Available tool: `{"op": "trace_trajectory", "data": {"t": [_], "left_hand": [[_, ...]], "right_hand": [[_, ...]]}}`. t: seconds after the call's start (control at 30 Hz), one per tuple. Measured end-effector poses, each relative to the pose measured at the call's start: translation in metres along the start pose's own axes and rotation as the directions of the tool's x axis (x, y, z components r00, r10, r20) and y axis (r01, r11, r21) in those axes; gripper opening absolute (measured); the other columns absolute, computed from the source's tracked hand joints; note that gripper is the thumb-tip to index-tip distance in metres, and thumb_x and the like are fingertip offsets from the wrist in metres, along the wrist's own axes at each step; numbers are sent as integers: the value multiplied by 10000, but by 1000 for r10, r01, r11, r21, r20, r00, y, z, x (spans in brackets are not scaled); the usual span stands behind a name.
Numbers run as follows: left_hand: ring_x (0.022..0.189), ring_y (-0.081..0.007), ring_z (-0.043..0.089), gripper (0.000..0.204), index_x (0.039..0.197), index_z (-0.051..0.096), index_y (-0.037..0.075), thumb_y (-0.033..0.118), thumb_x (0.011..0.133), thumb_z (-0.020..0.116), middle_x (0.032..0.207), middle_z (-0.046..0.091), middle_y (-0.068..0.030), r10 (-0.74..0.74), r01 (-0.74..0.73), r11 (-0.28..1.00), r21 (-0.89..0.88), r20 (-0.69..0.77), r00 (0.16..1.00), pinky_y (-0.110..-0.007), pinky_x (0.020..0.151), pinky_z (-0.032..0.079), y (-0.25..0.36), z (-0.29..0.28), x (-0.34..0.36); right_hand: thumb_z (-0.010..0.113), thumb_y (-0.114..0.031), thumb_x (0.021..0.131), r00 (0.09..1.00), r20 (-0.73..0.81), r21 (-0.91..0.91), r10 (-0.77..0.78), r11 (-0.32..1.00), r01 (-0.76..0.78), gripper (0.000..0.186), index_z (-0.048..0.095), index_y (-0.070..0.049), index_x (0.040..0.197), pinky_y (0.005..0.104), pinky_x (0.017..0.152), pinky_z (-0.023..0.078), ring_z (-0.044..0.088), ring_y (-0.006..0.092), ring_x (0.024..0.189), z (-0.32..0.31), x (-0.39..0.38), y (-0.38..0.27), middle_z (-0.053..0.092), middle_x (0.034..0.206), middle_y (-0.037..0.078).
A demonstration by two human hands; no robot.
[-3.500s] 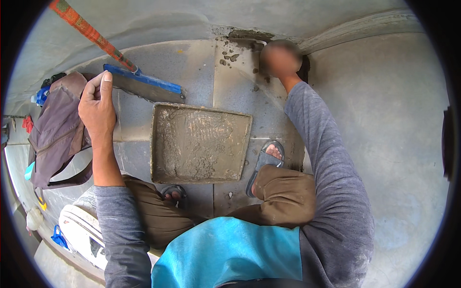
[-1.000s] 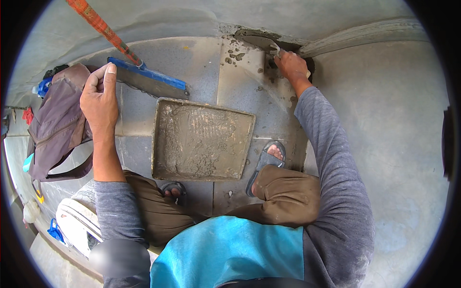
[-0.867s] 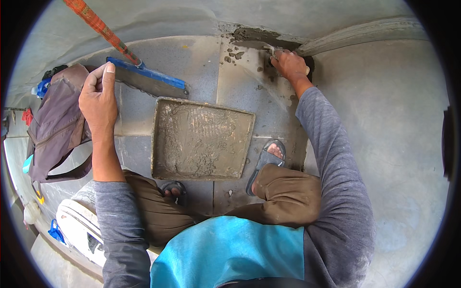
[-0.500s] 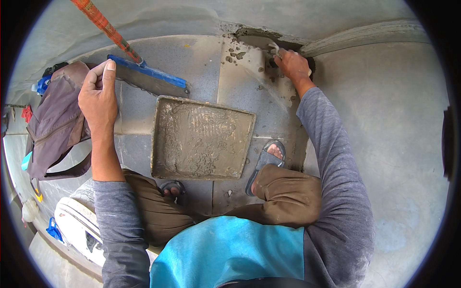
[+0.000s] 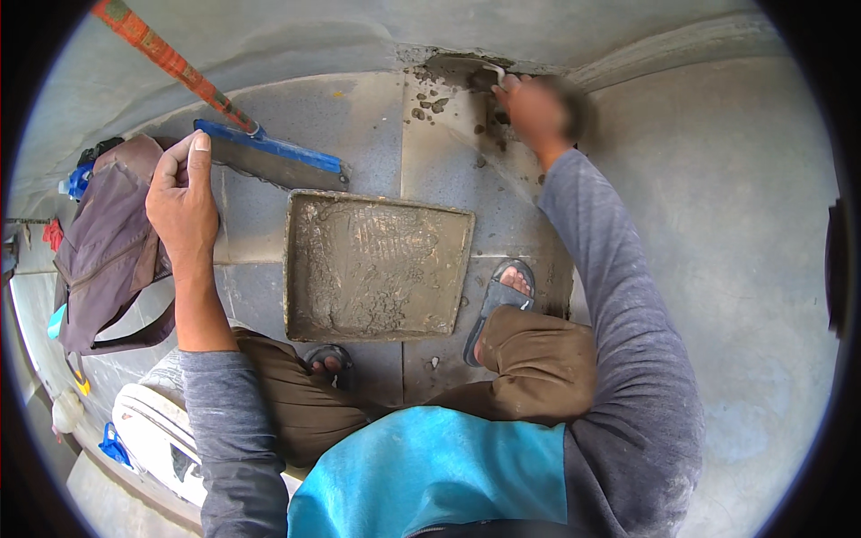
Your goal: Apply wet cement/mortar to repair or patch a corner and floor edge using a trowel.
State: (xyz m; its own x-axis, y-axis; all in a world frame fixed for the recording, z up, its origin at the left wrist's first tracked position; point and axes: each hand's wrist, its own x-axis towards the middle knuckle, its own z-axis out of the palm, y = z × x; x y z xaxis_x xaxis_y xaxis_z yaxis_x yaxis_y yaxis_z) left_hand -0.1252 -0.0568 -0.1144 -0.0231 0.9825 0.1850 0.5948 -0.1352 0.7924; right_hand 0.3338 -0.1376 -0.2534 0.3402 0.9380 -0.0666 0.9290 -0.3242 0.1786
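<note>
My right hand [image 5: 536, 117], partly blurred, grips a trowel [image 5: 493, 70] against wet mortar along the foot of the wall [image 5: 448, 31], at the top right. Its blade is largely indistinct. My left hand [image 5: 182, 193] is raised at the left, fingers curled and thumb pressed toward them; what it holds, if anything, is hidden. Just past it lies a blue-edged squeegee blade [image 5: 296, 154] coated in grey mortar, with a red-orange pole [image 5: 170, 67]. A square tray [image 5: 377, 269] smeared with wet mortar sits on the tiles between my hands and my sandalled feet.
A purple backpack [image 5: 103, 242] lies left, beside a blue bottle [image 5: 76, 179] and red item [image 5: 52, 235]. A white bag or container [image 5: 148, 421] and blue item [image 5: 112, 444] sit lower left. A plastered wall or ledge [image 5: 735, 251] bounds the right side.
My right hand and trowel have shifted slightly up and left along the wall's mortar patch over the last second. My left hand keeps its curled pose.
</note>
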Motion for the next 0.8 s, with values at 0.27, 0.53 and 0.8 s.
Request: {"op": "trace_trajectory", "data": {"t": [0.27, 0.53, 0.8], "left_hand": [[848, -118, 633, 323, 1063, 736, 15, 313, 943, 698, 912, 728, -62, 29, -29, 1000, 11, 14, 999, -269, 811, 493, 0, -1, 4], [845, -111, 628, 316, 1052, 739, 16, 309, 940, 703, 906, 728, -57, -28, 27, 999, 43, 16, 999, -262, 806, 488, -2, -1, 4], [857, -109, 624, 304, 1052, 737, 14, 296, 944, 700, 912, 727, -50, 13, -12, 1000, -16, 15, 1000, -258, 813, 486, 0, 1, 4]], "right_hand": [[570, -448, 949, 994, -89, 7, 60, 998, -60, 323, 662, -150, 1034, 456, 816, 561, 641, 324, 1034, 5, -41, 46, 669, 1087, 92], [533, -439, 970, 996, 51, -71, 72, 995, -68, 340, 636, -133, 1075, 474, 846, 549, 631, 373, 1051, 22, -21, 46, 663, 1131, 120], [557, -484, 940, 977, 134, -103, 166, 983, -153, 392, 669, -130, 1066, 475, 861, 538, 657, 327, 1066, -43, -6, 77, 707, 1085, 128]]}}
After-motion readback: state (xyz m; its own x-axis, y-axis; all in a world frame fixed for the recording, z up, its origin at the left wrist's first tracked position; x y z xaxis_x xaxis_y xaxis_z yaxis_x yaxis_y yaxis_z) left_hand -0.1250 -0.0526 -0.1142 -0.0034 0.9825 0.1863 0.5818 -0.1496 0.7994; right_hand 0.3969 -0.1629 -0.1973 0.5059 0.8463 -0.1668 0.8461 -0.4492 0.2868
